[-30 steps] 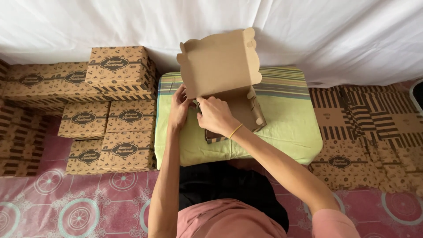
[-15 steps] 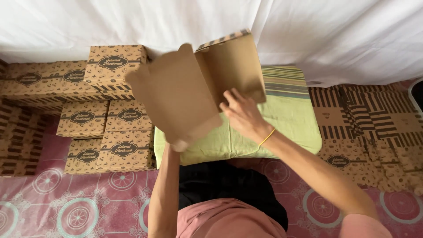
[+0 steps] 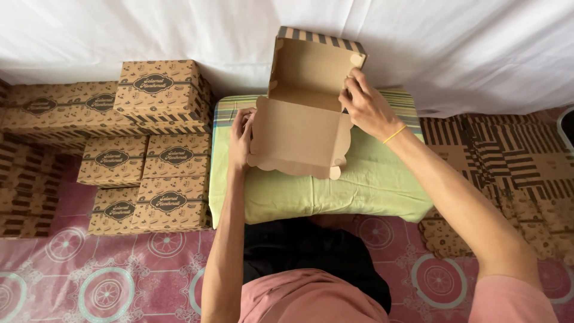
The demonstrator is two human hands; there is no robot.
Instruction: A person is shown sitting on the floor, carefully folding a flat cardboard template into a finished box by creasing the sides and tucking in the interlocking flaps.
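Nearest the camera are the person's pink top and dark lap, seated on a pink floor mat (image 3: 119, 281) patterned with round medallions. Both bare forearms reach forward from there over a pale green cushion (image 3: 311, 191) with a striped far edge, which lies just ahead of the lap.

On the cushion sits a half-formed brown cardboard box (image 3: 302, 113), its plain inside facing the camera. A scallop-edged flap lies open toward the person, and the far part stands upright, showing a dark-striped outer edge along the top. The left hand (image 3: 241, 139) is curled around the left edge of the near flap, fingers wrapped behind the card and thumb in front. The right hand (image 3: 366, 107), with a thin yellow band at the wrist, pinches the right side wall of the upright part, its fingertips closed on a small tab near the upper right corner. Both hands are therefore closed on the box.

To the left of the cushion, just beside it, is a stack of finished printed boxes (image 3: 149, 155) in brown with dark oval labels, piled in several layers. To the right, flat unfolded box blanks (image 3: 508, 161) with stripe and pattern prints lie spread on the floor. Farthest back, a white cloth (image 3: 149, 30) hangs behind everything.
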